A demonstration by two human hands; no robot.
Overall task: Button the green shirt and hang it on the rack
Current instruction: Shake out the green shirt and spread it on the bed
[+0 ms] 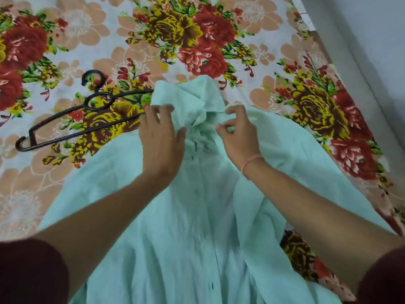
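Note:
A pale green shirt [179, 227] lies spread on the flowered bed, collar end away from me, its button placket running down the middle. The collar area is bunched up. My left hand [161, 139] hovers over the left side of the collar with fingers spread, holding nothing that I can see. My right hand [238, 134] pinches a fold of the shirt at the right of the collar between thumb and fingers. A dark plastic hanger [87, 110] lies on the bed to the left, one end tucked under the shirt's shoulder.
The bed sheet [153, 40] with red, yellow and peach flowers covers the whole surface. A grey wall [377, 62] runs along the bed's right edge. A pink thread sits on my right wrist.

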